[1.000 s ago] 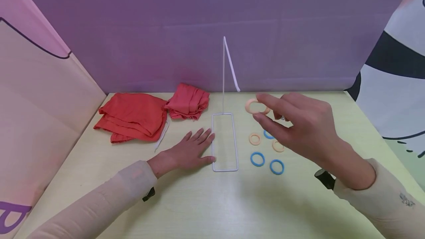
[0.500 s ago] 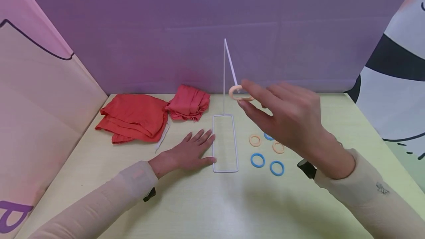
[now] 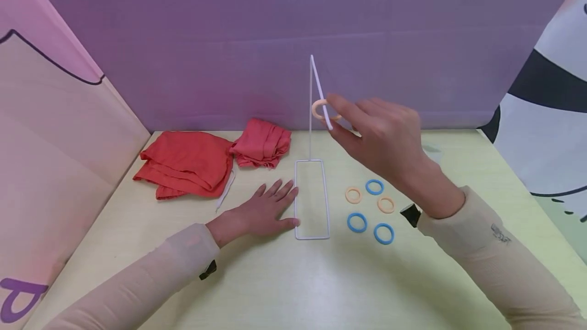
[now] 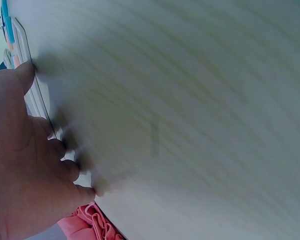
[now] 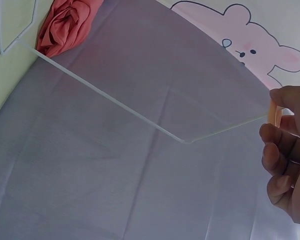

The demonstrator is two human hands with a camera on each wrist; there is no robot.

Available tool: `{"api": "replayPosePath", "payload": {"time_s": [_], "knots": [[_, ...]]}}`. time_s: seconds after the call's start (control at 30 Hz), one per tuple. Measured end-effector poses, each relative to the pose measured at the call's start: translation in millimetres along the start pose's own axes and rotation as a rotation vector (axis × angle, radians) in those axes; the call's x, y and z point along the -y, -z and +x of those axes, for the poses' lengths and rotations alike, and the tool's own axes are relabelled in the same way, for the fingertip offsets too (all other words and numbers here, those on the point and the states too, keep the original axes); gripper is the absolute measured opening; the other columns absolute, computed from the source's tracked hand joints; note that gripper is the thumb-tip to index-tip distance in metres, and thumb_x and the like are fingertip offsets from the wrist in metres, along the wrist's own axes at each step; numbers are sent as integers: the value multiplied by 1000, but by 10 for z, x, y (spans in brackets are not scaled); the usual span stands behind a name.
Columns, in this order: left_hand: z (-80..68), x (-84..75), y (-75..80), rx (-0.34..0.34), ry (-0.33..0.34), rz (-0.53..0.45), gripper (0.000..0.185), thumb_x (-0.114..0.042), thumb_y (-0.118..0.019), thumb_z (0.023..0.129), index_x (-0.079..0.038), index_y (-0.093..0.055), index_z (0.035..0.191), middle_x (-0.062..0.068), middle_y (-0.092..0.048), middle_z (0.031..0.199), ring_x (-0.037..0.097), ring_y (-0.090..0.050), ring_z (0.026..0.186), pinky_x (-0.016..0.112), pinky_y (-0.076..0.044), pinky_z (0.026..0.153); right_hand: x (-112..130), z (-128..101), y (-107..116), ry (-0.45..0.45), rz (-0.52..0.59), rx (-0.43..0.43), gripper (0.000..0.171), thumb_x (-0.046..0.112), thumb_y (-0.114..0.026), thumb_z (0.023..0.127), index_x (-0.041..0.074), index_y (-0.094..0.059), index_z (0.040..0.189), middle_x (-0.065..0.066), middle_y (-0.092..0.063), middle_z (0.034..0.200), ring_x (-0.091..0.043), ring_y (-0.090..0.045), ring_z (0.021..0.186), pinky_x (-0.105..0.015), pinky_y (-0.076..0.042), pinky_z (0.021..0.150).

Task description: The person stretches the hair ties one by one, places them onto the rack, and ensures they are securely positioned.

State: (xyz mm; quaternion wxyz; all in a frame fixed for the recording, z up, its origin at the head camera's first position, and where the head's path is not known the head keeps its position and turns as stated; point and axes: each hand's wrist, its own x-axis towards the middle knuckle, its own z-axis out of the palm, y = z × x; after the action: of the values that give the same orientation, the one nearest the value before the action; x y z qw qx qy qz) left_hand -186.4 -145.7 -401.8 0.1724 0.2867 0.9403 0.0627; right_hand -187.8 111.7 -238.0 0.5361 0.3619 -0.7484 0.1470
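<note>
My right hand [image 3: 337,116] is raised over the table and pinches a peach ring [image 3: 317,109] between thumb and fingers. The ring sits at the lower end of the slanted arm of a white wire stand [image 3: 311,116]; the arm crosses the ring's hole. In the right wrist view the wire stand [image 5: 115,102] runs up to the peach ring [image 5: 275,112] at my fingertips [image 5: 277,150]. My left hand [image 3: 270,205] lies flat on the table, thumb against the stand's rectangular base [image 3: 296,202]. The left wrist view shows the left hand [image 4: 20,170] beside the base [image 4: 32,95].
Several loose rings, blue [image 3: 356,222] and peach [image 3: 353,195], lie right of the base. Two red cloths [image 3: 183,164] [image 3: 261,144] and a white strip [image 3: 224,190] lie at the back left. A purple backdrop [image 3: 229,39] closes the table's far edge, with pink panels at the left.
My right hand has carried the peach ring up and to the left, from above the loose rings to the stand's slanted arm. The left hand has stayed flat by the base.
</note>
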Motion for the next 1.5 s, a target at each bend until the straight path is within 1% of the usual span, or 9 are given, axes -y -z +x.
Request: {"api": "replayPosePath", "payload": {"time_s": [0.23,0.4,0.6,0.73,0.87,1.03,1.1,1.23,1.5], "knots": [[3,3,-1,2,1,9,85,-64,-41,99,-18,-9,163,3,-2,171,33,1,158,61,-5,125,-102,67,-157,-16,-27,-15,18,24,-71,91,20,-76,108,-1,-55,55,-16,-48,46,-30,-23,38],[11,2,9,7,-2,5,85,-64,-42,99,-18,-9,163,3,-2,171,33,1,158,61,-5,124,-195,116,-297,-29,-65,-15,18,29,-69,93,19,-74,107,-1,-53,53,-17,-46,44,-32,-23,38],[19,4,5,11,-3,7,85,-64,-41,99,-18,-9,163,3,-2,171,33,1,158,61,-5,125,-307,157,-442,-54,-118,71,19,33,-63,97,19,-72,108,-3,-56,54,-21,-49,43,-32,-24,37],[20,12,9,13,-3,12,85,-64,-41,99,-18,-8,163,3,-1,171,33,2,158,61,-5,125,-373,187,-530,-103,-100,104,18,31,-61,98,20,-71,107,-5,-58,53,-25,-50,43,-33,-25,37],[17,17,12,13,2,16,85,-64,-41,99,-18,-8,163,3,-1,171,33,2,158,60,-4,125,-416,232,-610,-138,-88,121,20,32,-61,98,22,-73,110,-6,-60,55,-24,-51,44,-34,-25,38],[4,14,8,14,5,16,85,-64,-41,99,-18,-8,163,3,-1,171,33,2,158,60,-4,125,-448,264,-709,-159,-89,133,21,36,-66,96,22,-73,110,-6,-60,54,-25,-53,44,-34,-25,39],[-3,8,14,15,3,17,85,-64,-41,99,-18,-7,163,3,-1,171,33,2,158,60,-4,125,-456,271,-731,-168,-86,135,23,37,-68,94,21,-73,110,-6,-60,54,-26,-53,44,-33,-25,40],[-16,-4,37,17,-2,17,85,-64,-41,100,-18,-7,163,4,-1,171,33,2,158,60,-4,125,-468,291,-744,-176,-75,143,27,37,-67,95,19,-73,114,-7,-60,55,-26,-52,44,-31,-22,41],[-26,-16,48,21,6,12,85,-64,-41,99,-18,-7,163,3,-1,171,33,3,158,60,-4,125,-510,289,-789,-205,-73,155,27,37,-65,96,21,-73,115,-7,-60,54,-26,-52,44,-32,-24,42]]}}
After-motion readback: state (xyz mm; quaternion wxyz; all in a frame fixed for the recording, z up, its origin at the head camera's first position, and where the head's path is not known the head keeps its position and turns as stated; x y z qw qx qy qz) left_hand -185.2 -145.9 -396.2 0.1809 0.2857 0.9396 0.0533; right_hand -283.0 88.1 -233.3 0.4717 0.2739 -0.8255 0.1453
